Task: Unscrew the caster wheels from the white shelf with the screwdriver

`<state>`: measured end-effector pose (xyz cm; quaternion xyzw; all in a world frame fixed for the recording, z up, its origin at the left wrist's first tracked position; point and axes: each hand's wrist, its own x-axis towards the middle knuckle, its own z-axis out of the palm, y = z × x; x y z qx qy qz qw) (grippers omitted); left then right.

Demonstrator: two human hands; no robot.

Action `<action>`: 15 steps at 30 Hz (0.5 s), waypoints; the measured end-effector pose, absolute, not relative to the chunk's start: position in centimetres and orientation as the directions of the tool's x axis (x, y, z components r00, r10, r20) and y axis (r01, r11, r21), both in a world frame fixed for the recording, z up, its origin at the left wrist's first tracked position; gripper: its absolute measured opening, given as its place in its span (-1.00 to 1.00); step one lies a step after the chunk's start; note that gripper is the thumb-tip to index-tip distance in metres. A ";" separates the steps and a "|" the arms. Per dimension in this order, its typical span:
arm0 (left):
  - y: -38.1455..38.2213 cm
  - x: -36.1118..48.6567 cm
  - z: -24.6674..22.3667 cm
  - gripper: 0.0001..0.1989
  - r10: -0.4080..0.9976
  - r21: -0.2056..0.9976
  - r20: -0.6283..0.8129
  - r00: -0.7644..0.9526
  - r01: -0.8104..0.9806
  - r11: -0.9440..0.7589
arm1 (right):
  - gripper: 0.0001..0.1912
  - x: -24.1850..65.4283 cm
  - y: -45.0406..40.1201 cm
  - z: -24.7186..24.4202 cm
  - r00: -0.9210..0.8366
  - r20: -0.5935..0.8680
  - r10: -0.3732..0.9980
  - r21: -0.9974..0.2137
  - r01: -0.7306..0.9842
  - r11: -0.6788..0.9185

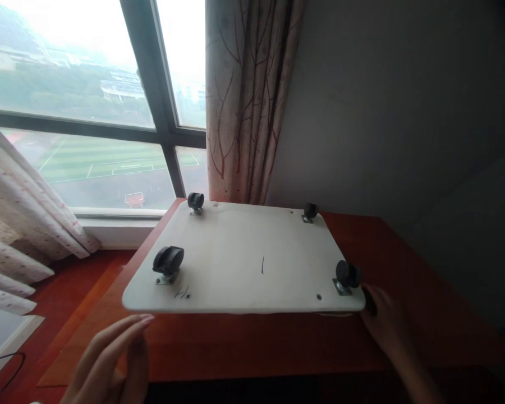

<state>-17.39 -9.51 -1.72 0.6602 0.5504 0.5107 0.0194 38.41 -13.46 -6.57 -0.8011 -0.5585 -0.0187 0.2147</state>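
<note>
Lying on the table [244, 348], the board [235, 252] looks stiff, maybe heavy; hold its sides. The left hand [109, 356] is loosely spread; the right hand's [386, 317] grip, I can't tell.

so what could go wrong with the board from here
The board might slide on the table if pushed: the left hand shows no grip on it.

The right hand could get a finger pinched or knocked, being right beside the near right corner and its upturned wheel.
</note>
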 end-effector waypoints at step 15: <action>-10.4 -7.8 0.1 -0.42 0.674 0.524 0.648 0.355 0.435 -0.732 | -0.29 36.1 -15.5 -4.1 0.812 0.176 0.556 -0.871 0.392 -0.295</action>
